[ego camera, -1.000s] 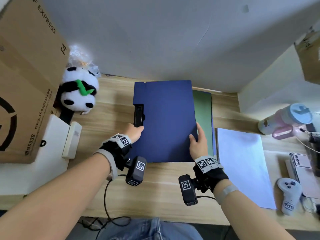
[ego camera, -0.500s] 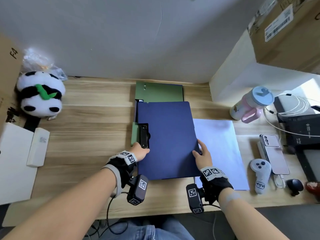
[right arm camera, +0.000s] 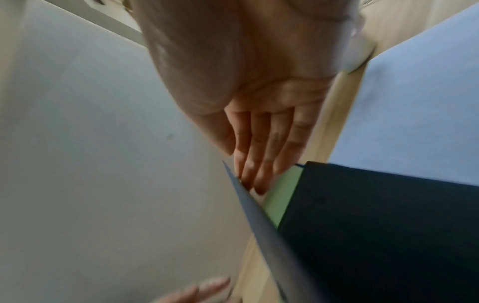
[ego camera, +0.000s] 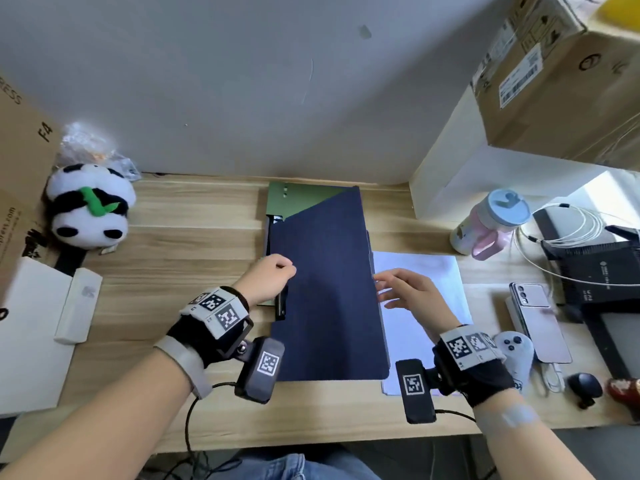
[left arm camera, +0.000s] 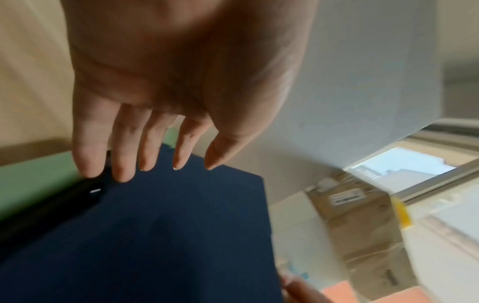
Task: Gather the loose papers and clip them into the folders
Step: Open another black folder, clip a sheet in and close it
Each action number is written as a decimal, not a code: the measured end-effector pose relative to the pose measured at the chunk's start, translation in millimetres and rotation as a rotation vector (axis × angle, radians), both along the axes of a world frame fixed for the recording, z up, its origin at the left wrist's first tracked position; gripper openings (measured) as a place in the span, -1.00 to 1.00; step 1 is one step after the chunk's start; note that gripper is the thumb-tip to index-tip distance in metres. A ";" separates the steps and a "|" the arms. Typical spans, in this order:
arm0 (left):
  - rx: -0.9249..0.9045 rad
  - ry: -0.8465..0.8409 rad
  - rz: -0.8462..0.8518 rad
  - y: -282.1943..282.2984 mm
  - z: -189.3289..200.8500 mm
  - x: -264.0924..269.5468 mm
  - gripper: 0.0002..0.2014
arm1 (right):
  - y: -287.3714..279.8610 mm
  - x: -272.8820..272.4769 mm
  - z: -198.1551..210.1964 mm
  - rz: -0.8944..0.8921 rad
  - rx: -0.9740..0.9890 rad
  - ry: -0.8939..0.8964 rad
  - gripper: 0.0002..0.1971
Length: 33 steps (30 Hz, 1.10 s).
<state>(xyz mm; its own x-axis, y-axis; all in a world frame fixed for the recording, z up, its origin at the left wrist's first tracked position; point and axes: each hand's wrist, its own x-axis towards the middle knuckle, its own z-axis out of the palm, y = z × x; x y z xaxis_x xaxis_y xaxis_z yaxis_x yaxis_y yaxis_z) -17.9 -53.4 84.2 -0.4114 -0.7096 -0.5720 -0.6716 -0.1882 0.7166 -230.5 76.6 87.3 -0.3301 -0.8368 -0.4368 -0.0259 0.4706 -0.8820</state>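
A dark blue folder [ego camera: 329,289] lies mid-desk on a green folder [ego camera: 301,197]. Its cover is raised along the right edge and stands at a slant. My left hand [ego camera: 273,275] rests with straight fingers [left arm camera: 124,160] on the folder's left edge, beside the black clip [ego camera: 281,306]. Straight fingers [right arm camera: 249,174] of my right hand [ego camera: 398,289] lie under the lifted cover's edge [right arm camera: 259,215], above the folder's dark inside [right arm camera: 376,225]. Loose white paper [ego camera: 426,271] lies flat just right of the folder, partly under my right hand.
A panda plush [ego camera: 88,206], a cardboard box [ego camera: 20,161] and a white box [ego camera: 31,327] stand on the left. On the right are a bottle [ego camera: 491,223], phone [ego camera: 538,320], controller [ego camera: 512,351], black device with cables [ego camera: 595,271] and a large carton [ego camera: 554,74].
The blue folder's cover, flat before, has come up on its right side with my right hand at that edge. My left hand has stayed by the clip.
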 end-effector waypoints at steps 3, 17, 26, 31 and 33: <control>-0.013 0.103 0.016 -5.1 42.8 -6.6 -0.73 | -14.6 20.4 19.0 0.141 -0.046 -0.046 -0.82; -0.291 -0.377 -0.327 -15.1 74.7 56.2 -0.76 | -85.4 131.8 -2.7 0.631 -0.010 -0.121 -0.75; -0.208 -0.430 0.063 -43.4 8.6 124.4 -0.70 | -90.4 119.1 -88.4 0.259 0.223 0.107 -0.70; -0.234 -0.493 0.224 -49.6 -28.4 141.3 -0.70 | -65.4 72.5 -115.9 -0.082 0.351 0.451 -0.75; -0.227 -0.531 0.268 -48.6 -41.0 145.3 -0.71 | -52.2 56.7 -123.5 -0.178 0.456 0.547 -0.70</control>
<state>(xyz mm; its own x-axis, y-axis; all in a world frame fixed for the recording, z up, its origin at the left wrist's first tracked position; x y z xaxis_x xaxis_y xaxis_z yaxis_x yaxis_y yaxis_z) 127.3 -102.1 43.2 0.0958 -0.8763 -0.4722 -0.8972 -0.2815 0.3403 -173.8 24.3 -36.2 -0.7147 -0.5245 -0.4627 -0.2954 0.8260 -0.4800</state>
